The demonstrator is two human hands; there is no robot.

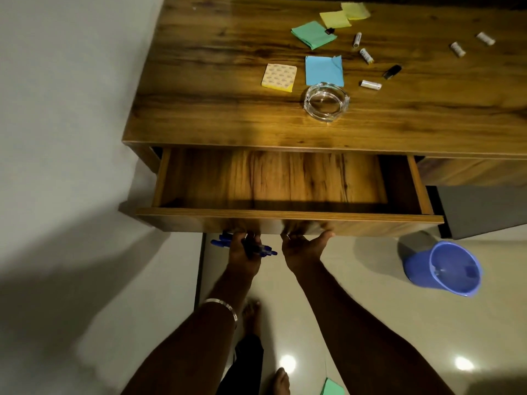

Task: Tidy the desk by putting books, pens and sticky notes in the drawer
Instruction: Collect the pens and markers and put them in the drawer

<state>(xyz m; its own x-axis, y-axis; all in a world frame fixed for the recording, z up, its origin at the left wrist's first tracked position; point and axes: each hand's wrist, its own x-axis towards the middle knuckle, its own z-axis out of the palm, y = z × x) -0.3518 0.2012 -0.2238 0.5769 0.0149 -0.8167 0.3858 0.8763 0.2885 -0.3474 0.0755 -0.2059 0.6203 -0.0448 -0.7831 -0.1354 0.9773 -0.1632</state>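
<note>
The wooden drawer (288, 216) stands pulled out under the desk (228, 109), and nothing lies inside it. My left hand (243, 253) grips a bundle of blue pens (256, 249) just below the drawer's front panel. My right hand (302, 246) hooks its fingers under the lower edge of that front panel. On the desk lie sticky note pads: a yellow one (279, 77), a blue one (323, 70), a green one (313, 34) and two pale yellow ones (335, 19).
A glass ashtray (326, 101) sits near the desk's front. Several small white cylinders (370, 84) and a black one (392, 71) lie scattered at the right. A blue bucket (445, 269) is tipped on the floor at the right. A green note (332, 387) lies on the floor.
</note>
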